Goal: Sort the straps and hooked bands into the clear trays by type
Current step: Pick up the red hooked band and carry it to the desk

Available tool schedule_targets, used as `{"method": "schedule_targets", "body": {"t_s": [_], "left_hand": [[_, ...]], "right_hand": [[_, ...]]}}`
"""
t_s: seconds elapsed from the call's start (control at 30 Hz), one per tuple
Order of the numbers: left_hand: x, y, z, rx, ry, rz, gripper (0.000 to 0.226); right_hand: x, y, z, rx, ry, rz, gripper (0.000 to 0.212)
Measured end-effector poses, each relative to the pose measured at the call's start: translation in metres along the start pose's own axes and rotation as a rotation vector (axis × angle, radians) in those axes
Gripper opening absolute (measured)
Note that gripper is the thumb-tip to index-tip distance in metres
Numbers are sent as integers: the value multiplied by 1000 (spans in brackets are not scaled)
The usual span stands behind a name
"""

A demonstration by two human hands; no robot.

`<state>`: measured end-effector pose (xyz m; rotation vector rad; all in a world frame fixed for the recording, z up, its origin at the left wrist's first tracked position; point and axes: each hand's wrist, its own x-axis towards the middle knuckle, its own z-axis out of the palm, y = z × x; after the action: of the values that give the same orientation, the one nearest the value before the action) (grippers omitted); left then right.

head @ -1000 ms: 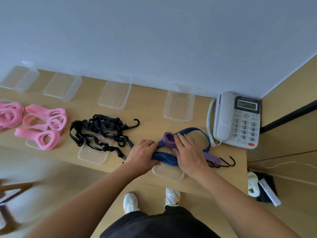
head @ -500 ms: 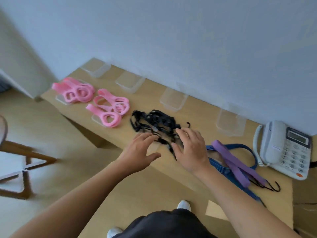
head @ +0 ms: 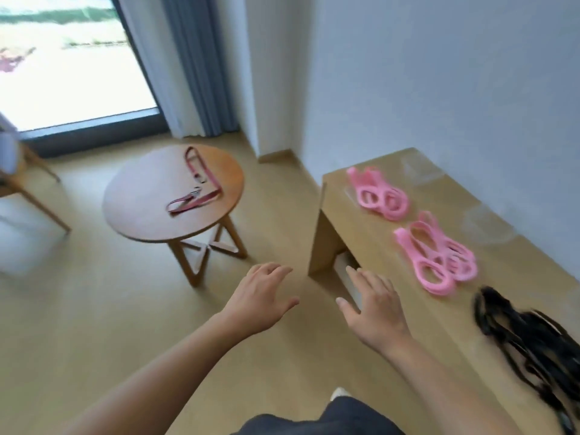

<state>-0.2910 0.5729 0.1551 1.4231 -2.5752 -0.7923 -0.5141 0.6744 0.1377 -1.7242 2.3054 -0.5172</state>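
At the far left a wooden chair (head: 22,183) stands by the bright window, with a grey-blue curtain (head: 194,64) hanging to its right. A red strap (head: 201,189) lies loosely folded on the round worktop (head: 141,199) in the middle of the floor. Nearer the camera, the left hand (head: 260,296) hovers over the floor, its fingers (head: 276,271) spread and holding nothing. Just beside it, the right hand (head: 373,312) hangs near the left end of the long worktop (head: 439,328), its fingers (head: 357,276) also spread and empty. On that worktop lie two bunches of pink straps, one farther back (head: 379,196) and one nearer (head: 439,262). Two clear trays (head: 420,171) sit close to the wall, blurred. At the right edge lies a tangle of black hooked bands (head: 533,340), apart from both hands.
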Motion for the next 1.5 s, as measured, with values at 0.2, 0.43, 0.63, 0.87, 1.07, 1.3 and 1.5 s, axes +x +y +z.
{"method": "schedule_targets", "body": {"t_s": [0.2, 0.43, 0.63, 0.87, 1.07, 1.3, 1.5], "left_hand": [[4, -102, -37, -47, 88, -292, 70], [45, -190, -80, -94, 172, -578, 68], [90, -235, -112, -149, 179, -740, 67], [131, -280, -130, -198, 157, -828, 66], [163, -336, -137, -242, 108, -861, 68], [213, -415, -149, -332, -17, -856, 66], [247, -466, -150, -400, -125, -829, 66]], "right_hand": [[93, -72, 43, -2, -202, -220, 69], [220, -135, 99, 34, -367, -379, 71], [316, -176, 128, 52, -496, -449, 72], [386, -203, 165, 6, -637, -462, 71], [432, -230, 213, -118, -821, -442, 73], [512, -292, 284, -273, -947, -310, 75], [570, -322, 353, -477, -1027, -315, 92]]}}
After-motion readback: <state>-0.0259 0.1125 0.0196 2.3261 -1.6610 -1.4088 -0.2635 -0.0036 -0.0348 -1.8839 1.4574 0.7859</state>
